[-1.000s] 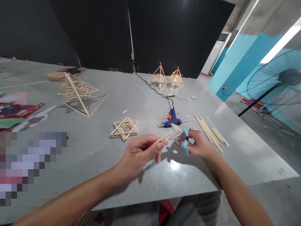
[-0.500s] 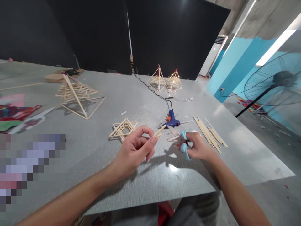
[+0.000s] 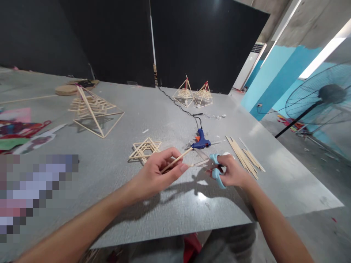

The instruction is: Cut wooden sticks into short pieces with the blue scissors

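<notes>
My left hand (image 3: 161, 170) is closed on a thin wooden stick (image 3: 177, 160) that slants up to the right. A short pale piece also shows at the fingertips, close to the scissor blades. My right hand (image 3: 233, 171) grips light blue-handled scissors (image 3: 217, 171), their blades apart and pointing left at the left hand's fingertips. Just beyond the blades lies a blue glue gun (image 3: 202, 140) with an orange trigger. A star-shaped stick frame (image 3: 145, 148) rests on the table behind my left hand, which partly hides it.
Loose wooden sticks (image 3: 244, 155) lie right of the scissors. A pyramid-shaped stick frame (image 3: 93, 109) stands at the left, and two smaller pyramids (image 3: 192, 93) at the back. A black cord (image 3: 178, 105) runs from the glue gun. A fan (image 3: 331, 94) stands off the table's right side.
My left fingers have shifted on the sticks; a longer length of stick now shows across the hand. The scissor blades have come nearer the fingertips. Lights on a back pyramid look off.
</notes>
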Action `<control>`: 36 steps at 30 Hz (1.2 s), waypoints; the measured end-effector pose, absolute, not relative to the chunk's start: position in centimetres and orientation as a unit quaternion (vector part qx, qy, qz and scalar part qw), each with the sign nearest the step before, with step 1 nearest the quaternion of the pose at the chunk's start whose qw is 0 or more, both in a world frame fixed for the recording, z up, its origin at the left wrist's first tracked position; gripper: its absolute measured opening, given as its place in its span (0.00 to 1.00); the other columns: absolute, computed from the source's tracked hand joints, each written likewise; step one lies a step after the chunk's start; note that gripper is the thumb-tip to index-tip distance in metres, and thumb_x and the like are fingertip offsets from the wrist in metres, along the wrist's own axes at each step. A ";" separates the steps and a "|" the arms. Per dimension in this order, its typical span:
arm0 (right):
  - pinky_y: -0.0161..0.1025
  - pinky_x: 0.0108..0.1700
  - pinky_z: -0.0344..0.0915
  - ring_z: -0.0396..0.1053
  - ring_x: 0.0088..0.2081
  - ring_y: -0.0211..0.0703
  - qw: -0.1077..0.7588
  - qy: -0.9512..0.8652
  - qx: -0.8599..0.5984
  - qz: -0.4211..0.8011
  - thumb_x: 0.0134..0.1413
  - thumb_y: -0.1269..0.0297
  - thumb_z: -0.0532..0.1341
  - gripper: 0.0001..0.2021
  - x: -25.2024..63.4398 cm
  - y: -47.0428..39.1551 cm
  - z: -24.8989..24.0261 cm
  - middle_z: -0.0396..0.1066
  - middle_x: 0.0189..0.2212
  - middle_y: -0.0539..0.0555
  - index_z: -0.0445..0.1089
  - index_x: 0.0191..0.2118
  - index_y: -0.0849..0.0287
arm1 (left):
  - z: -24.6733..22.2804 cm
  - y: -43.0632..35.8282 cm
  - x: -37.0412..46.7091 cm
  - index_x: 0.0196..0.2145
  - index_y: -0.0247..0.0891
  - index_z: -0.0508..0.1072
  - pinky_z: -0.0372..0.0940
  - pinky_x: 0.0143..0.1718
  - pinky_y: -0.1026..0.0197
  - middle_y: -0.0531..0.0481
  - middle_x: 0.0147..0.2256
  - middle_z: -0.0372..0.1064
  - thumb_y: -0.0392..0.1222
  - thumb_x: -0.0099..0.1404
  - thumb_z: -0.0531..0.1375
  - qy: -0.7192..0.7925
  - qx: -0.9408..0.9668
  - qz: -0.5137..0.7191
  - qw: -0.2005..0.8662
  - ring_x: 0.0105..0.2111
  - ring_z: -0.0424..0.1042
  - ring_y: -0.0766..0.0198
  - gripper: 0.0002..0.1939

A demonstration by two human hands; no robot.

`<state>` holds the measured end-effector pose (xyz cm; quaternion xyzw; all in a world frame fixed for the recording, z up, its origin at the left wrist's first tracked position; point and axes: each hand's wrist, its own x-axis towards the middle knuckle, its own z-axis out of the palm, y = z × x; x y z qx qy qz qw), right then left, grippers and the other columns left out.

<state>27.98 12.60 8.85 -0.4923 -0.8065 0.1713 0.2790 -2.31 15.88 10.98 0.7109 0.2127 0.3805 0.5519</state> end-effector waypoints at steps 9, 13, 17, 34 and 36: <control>0.34 0.27 0.53 0.55 0.22 0.33 0.307 -0.811 -0.469 0.167 0.60 0.56 0.66 0.18 26.2 11.6 8.7 0.61 0.19 0.45 0.65 0.23 0.57 | 11.7 17.1 -3.3 0.27 0.41 0.57 0.57 0.20 0.69 0.60 0.21 0.64 0.35 0.72 0.69 0.114 0.792 0.580 0.154 0.18 0.65 0.72 0.24; 0.36 0.27 0.49 0.51 0.22 0.33 0.311 -0.818 -0.457 0.161 0.58 0.60 0.65 0.18 25.9 11.5 8.2 0.57 0.18 0.44 0.60 0.22 0.56 | 12.1 16.9 -3.6 0.27 0.41 0.56 0.60 0.22 0.67 0.58 0.23 0.69 0.35 0.75 0.66 0.076 0.827 0.554 0.064 0.19 0.68 0.71 0.25; 0.37 0.28 0.49 0.50 0.24 0.35 0.286 -0.829 -0.447 0.176 0.51 0.64 0.63 0.14 26.4 11.5 8.0 0.58 0.19 0.45 0.58 0.22 0.55 | 12.1 16.5 -3.9 0.25 0.41 0.55 0.61 0.23 0.64 0.56 0.23 0.70 0.41 0.77 0.65 0.098 0.841 0.529 0.051 0.20 0.67 0.69 0.26; 0.39 0.29 0.47 0.47 0.24 0.36 0.236 -0.836 -0.469 0.161 0.50 0.66 0.60 0.14 26.9 11.7 7.8 0.53 0.19 0.45 0.51 0.23 0.53 | 11.4 16.6 -4.3 0.23 0.40 0.56 0.58 0.23 0.60 0.53 0.24 0.70 0.39 0.73 0.67 0.072 0.861 0.501 0.051 0.20 0.66 0.67 0.27; 0.39 0.29 0.47 0.47 0.24 0.36 0.234 -0.833 -0.474 0.163 0.50 0.65 0.59 0.14 26.8 11.6 7.9 0.52 0.19 0.45 0.51 0.23 0.53 | 11.4 16.7 -4.3 0.22 0.40 0.56 0.57 0.23 0.60 0.53 0.24 0.70 0.39 0.73 0.67 0.074 0.863 0.497 0.050 0.20 0.66 0.67 0.27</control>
